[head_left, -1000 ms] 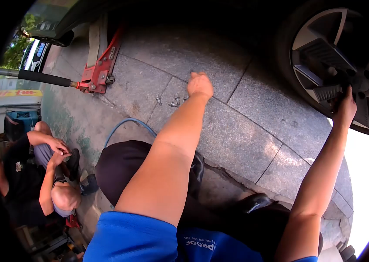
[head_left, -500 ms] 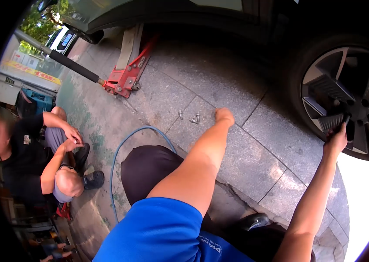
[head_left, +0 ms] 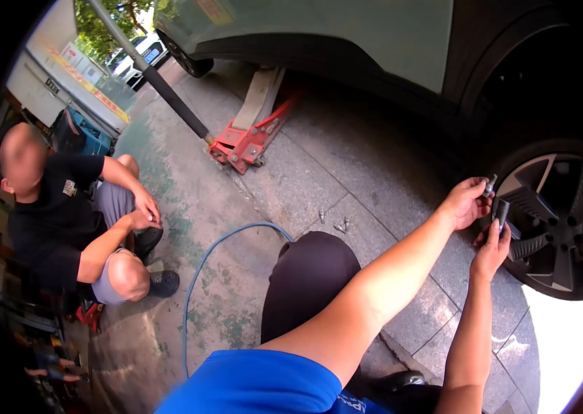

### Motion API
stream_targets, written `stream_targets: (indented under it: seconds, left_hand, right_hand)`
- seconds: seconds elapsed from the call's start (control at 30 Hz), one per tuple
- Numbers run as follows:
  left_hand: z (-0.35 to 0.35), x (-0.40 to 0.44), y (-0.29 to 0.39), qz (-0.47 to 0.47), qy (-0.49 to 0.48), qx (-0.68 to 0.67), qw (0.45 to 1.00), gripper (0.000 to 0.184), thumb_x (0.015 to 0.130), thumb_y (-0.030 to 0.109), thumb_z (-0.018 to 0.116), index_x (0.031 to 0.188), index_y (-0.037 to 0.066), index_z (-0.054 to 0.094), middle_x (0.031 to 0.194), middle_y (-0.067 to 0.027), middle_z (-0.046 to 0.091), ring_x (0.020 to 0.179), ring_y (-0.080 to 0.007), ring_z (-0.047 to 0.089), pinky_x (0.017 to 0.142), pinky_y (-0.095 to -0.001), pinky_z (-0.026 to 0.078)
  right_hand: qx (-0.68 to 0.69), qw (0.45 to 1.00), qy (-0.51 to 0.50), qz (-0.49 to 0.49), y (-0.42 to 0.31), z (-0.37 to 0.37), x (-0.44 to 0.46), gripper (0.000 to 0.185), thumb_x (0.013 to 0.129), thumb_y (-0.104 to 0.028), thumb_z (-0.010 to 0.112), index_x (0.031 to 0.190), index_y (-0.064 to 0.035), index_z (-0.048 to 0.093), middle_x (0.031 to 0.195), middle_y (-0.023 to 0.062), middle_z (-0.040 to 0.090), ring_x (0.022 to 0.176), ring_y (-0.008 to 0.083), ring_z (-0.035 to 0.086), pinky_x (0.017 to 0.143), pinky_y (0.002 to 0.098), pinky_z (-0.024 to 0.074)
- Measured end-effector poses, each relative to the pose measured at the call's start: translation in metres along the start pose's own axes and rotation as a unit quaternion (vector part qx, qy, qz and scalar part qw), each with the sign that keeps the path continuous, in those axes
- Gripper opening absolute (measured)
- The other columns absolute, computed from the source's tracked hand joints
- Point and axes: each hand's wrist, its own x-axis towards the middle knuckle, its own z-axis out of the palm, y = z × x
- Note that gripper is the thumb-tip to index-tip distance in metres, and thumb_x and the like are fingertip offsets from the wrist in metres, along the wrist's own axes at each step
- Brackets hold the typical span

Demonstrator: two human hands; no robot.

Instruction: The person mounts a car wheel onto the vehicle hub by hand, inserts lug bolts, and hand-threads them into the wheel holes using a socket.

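the left hand (head_left: 467,203) pinches a lug bolt (head_left: 489,186) between thumb and fingers; the bolt is short and silver-grey, with a narrower end tipped upward and a thicker one below. the right hand (head_left: 491,252) is closed around a dark socket (head_left: 502,212), a plain, straight-sided black cylinder whose upper end rises above the fingers, just beside the bolt. both hands are close together at the edge of the five-spoke alloy wheel (head_left: 564,234), black with pale machined faces. more silver bolts (head_left: 344,224) lie on the grey paving (head_left: 391,259).
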Motion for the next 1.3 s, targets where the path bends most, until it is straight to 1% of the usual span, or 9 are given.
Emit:
stream_targets:
  seconds: [0.17,0.37,0.57,0.77,0.97,1.13,1.2,1.27,1.3]
  left_hand:
    - [0.078,0.007,0.076,0.059,-0.106,0.068,0.990,0.019,0.093,0.007,0.050,0.112,0.006,0.052,0.090,-0.0087,0.060,0.086,-0.0250,0.063,0.077,-0.0386,0.053]
    - [0.091,-0.024,0.086,0.119,0.107,0.137,0.978,0.014,0.094,0.016,0.052,0.104,0.005,0.053,0.092,-0.0094,0.059,0.082,-0.0217,0.061,0.078,-0.0379,0.053]
    - [0.100,-0.009,0.054,0.142,0.080,0.307,0.938,0.018,0.092,0.017,0.050,0.085,0.002,0.058,0.076,-0.0060,0.061,0.069,-0.0112,0.054,0.065,-0.0259,0.045]
    - [0.090,0.011,0.034,0.103,-0.014,0.210,0.972,0.017,0.092,0.016,0.050,0.087,0.002,0.058,0.081,-0.0056,0.061,0.076,-0.0115,0.055,0.070,-0.0264,0.046]
    - [0.096,0.005,0.008,0.129,0.082,0.309,0.939,0.028,0.095,0.025,0.049,0.092,-0.001,0.060,0.085,-0.0080,0.064,0.078,-0.0157,0.058,0.072,-0.0299,0.047]
    - [0.098,0.002,0.000,0.188,0.049,0.398,0.897,0.023,0.094,0.020,0.053,0.088,-0.001,0.059,0.068,-0.0027,0.057,0.063,-0.0107,0.051,0.057,-0.0296,0.042]
    - [0.113,-0.017,0.024,0.022,-0.059,0.409,0.910,0.027,0.096,0.021,0.052,0.110,-0.002,0.055,0.074,0.0009,0.055,0.060,-0.0052,0.048,0.047,-0.0212,0.040]
    - [0.117,-0.022,0.022,-0.020,-0.066,0.453,0.889,0.062,0.094,0.022,0.056,0.140,-0.007,0.028,0.123,-0.0200,0.055,0.080,-0.0130,0.060,0.062,-0.0234,0.051]
    - [0.125,-0.028,0.023,0.008,-0.060,0.467,0.882,0.066,0.092,0.022,0.059,0.140,-0.010,0.027,0.142,-0.0273,0.036,0.116,-0.0254,0.054,0.091,-0.0317,0.046]
  right_hand:
    - [0.014,0.995,-0.052,-0.079,-0.054,0.034,0.016,0.025,0.095,-0.022,0.055,0.112,-0.0033,0.053,0.071,-0.0019,0.052,0.054,0.0046,0.046,0.047,0.0180,0.0362]
    - [-0.210,0.953,-0.129,-0.176,-0.072,0.039,0.021,0.027,0.092,-0.015,0.059,0.113,0.0029,0.055,0.094,0.0070,0.060,0.085,0.0123,0.054,0.079,0.0249,0.0442]
    - [-0.243,0.957,-0.063,-0.147,-0.036,0.013,0.027,0.029,0.095,-0.018,0.055,0.115,0.0034,0.054,0.096,0.0090,0.061,0.087,0.0142,0.054,0.081,0.0259,0.0435]
    - [-0.178,0.972,-0.089,-0.127,-0.038,-0.004,0.032,0.030,0.096,-0.019,0.054,0.119,0.0001,0.052,0.089,-0.0009,0.055,0.065,0.0025,0.041,0.055,0.0166,0.0316]
    - [-0.385,0.879,-0.029,-0.280,-0.045,-0.012,0.032,0.036,0.095,-0.019,0.053,0.124,0.0027,0.049,0.111,0.0189,0.062,0.099,0.0270,0.061,0.086,0.0327,0.0462]
    - [0.066,0.991,-0.109,-0.049,-0.025,-0.005,0.026,0.040,0.096,-0.021,0.054,0.127,0.0008,0.043,0.110,0.0091,0.060,0.097,0.0175,0.059,0.086,0.0285,0.0475]
    - [0.258,0.957,-0.125,0.050,-0.031,-0.007,0.025,0.036,0.096,-0.025,0.055,0.124,-0.0052,0.045,0.100,0.0048,0.057,0.083,0.0146,0.056,0.069,0.0283,0.0481]
    - [0.378,0.911,-0.150,0.069,-0.019,-0.027,0.035,0.031,0.094,-0.023,0.056,0.122,-0.0121,0.046,0.092,0.0037,0.054,0.074,0.0164,0.054,0.063,0.0325,0.0471]
    - [0.384,0.914,-0.109,0.075,-0.018,-0.037,0.039,0.031,0.094,-0.022,0.057,0.121,-0.0126,0.046,0.091,0.0036,0.053,0.072,0.0164,0.054,0.062,0.0328,0.0474]
